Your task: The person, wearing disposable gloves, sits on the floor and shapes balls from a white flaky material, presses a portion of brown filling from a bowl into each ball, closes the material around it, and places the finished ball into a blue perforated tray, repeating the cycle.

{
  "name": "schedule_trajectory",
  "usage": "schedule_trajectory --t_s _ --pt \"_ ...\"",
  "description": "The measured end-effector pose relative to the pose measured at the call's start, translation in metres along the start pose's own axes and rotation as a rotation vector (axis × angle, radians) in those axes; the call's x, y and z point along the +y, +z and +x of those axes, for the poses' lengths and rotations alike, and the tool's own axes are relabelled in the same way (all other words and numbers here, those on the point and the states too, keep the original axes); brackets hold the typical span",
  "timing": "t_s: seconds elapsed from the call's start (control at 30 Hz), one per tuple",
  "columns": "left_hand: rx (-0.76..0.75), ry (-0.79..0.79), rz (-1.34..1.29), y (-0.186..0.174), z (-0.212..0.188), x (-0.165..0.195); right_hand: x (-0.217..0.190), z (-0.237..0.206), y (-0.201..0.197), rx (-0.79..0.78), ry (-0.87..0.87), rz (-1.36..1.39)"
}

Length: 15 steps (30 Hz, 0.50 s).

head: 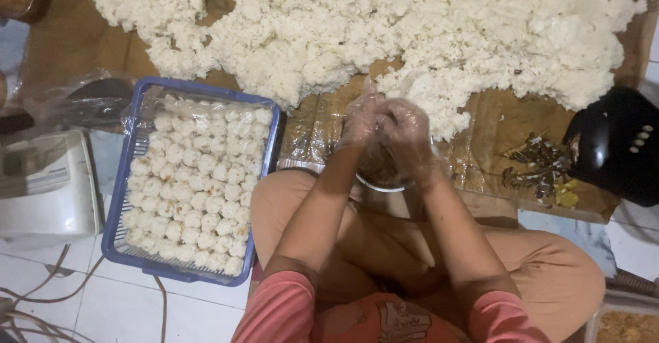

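Your left hand (358,120) and right hand (405,132), both in thin clear gloves, are pressed together above the bowl (379,178) that rests between your knees. The fingers are curled shut around a lump of rice (the lump itself is hidden, so its shape can't be told). Keep the palms cupped and roll with even pressure, so the ball comes out as round as those filling the blue tray (137,250) at your left. Stay over the bowl, so loose grains drop there and not on your lap. The rice heap (384,20) lies spread on the brown sheet (491,120) just ahead, within easy reach. A white appliance (42,188) stands beside the tray.
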<state>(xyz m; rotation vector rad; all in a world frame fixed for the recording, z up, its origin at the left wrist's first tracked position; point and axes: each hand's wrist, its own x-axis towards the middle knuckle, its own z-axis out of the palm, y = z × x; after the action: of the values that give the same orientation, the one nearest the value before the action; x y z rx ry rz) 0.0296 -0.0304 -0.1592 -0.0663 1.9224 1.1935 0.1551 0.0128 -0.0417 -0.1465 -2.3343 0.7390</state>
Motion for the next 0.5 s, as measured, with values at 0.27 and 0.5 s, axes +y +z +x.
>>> schedule_trajectory --t_s 0.27,0.5 --pt "-0.157 0.140 -0.161 -0.003 -0.014 0.010 0.012 0.006 -0.019 -0.001 0.168 -0.246" --pt "-0.071 0.286 0.181 -0.023 -0.045 0.023 0.000 0.010 -0.016 -0.286 0.239 -0.096"
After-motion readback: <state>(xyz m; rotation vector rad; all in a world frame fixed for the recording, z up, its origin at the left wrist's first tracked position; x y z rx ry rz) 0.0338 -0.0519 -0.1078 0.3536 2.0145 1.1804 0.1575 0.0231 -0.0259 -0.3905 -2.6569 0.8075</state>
